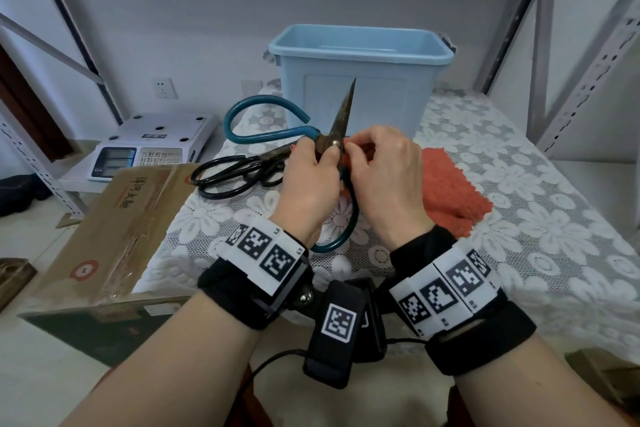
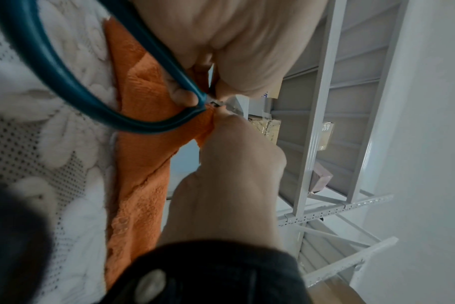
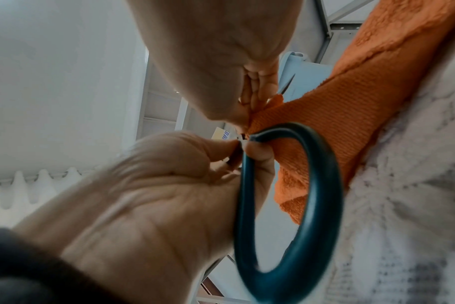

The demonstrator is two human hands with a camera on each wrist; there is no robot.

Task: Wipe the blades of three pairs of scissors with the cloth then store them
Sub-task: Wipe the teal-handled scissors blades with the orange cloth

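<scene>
My left hand (image 1: 320, 163) grips the teal-handled scissors (image 1: 341, 114) at the pivot, with the rusty blades closed and pointing up. One teal loop (image 1: 242, 114) sticks out to the left; the other (image 3: 320, 185) hangs below my hands. My right hand (image 1: 367, 156) pinches a corner of the orange cloth (image 1: 450, 191) at the base of the blades. The rest of the cloth trails on the table (image 2: 140, 164). Black-handled scissors (image 1: 232, 173) lie on the table to the left, partly hidden by my left hand. Behind them stands an open light-blue bin (image 1: 360, 57).
A lace tablecloth (image 1: 536, 218) covers the table. A cardboard box (image 1: 114, 229) leans at the table's left edge, and a weighing scale (image 1: 149, 146) sits beyond it. Grey shelf posts (image 1: 588, 80) rise at the right.
</scene>
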